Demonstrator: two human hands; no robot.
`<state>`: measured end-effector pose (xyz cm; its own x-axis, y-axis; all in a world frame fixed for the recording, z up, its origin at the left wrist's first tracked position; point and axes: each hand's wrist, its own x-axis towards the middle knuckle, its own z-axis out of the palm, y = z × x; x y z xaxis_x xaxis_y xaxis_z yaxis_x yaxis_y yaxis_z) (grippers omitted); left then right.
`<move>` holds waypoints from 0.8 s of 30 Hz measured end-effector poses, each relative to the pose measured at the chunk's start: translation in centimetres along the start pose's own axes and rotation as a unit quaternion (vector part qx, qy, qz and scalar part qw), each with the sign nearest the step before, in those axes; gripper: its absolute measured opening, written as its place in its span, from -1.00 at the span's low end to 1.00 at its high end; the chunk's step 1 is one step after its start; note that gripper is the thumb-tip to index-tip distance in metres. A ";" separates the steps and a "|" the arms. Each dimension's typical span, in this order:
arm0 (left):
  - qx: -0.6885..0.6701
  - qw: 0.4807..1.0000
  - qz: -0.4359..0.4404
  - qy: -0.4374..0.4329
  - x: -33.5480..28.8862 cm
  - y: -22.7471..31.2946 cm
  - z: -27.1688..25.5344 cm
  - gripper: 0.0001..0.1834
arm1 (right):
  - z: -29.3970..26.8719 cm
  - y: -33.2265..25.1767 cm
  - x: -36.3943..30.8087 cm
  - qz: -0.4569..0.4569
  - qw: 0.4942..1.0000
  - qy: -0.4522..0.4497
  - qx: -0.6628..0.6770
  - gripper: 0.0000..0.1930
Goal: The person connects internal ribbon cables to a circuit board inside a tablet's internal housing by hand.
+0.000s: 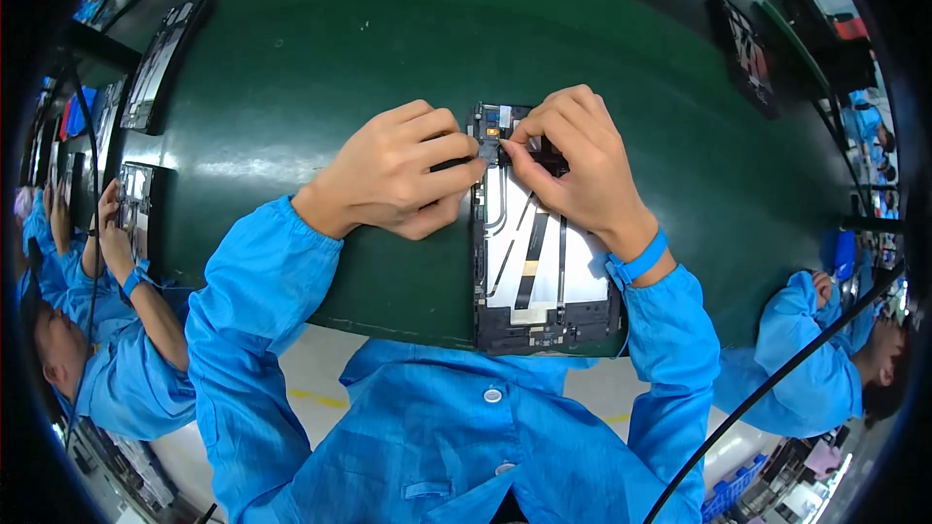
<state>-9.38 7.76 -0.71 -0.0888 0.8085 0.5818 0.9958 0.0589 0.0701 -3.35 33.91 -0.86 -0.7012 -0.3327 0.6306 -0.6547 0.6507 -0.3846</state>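
In front of me an opened tablet-like device (582,262) lies on the green bench, with a silver-white inner panel, a black frame and dark flat cables. My left hand (403,170) is at its upper left edge, the fingers bent and the tips together by the small circuit parts. Whatever those fingertips may hold is hidden. Over the upper right part, my right hand (578,160) pinches thumb and forefinger close to a small orange-marked component (492,133). I cannot make out what is between them. A blue wrist strap (642,259) circles my right wrist.
More opened devices lie along the bench: one at the far left (167,63), one lower on the left (142,209) under a co-worker's hands (115,243), and one at the far right (746,56). Another person in blue sits at right (806,354). A black cable (777,378) crosses the lower right.
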 end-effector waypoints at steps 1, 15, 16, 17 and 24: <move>-0.009 1.000 -0.013 0.008 -0.1 0.1 0.0 -0.53 | 0.0 0.0 0.0 -0.001 1.000 0.000 0.000 -0.81; 0.069 0.997 0.017 0.007 -0.2 0.8 0.2 -0.60 | -0.2 -0.3 -0.1 0.003 1.000 -0.012 -0.008 -0.80; 0.082 0.996 0.021 0.019 -0.2 0.8 0.3 -0.67 | -0.2 -0.3 -0.1 0.006 1.000 -0.012 -0.006 -0.80; 0.082 0.996 0.020 0.020 -0.3 0.8 0.4 -0.67 | -0.2 -0.4 -0.1 0.010 1.000 -0.012 -0.004 -0.80; 0.112 0.993 0.020 0.016 -0.7 0.9 0.5 -0.58 | -0.2 -0.4 0.0 0.008 1.000 -0.016 -0.006 -0.80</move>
<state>-8.41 7.56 -1.46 -0.0458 0.7941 0.6060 0.9782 0.1587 -0.1340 -3.03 33.81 -0.57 -0.7199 -0.3447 0.6024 -0.6408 0.6636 -0.3861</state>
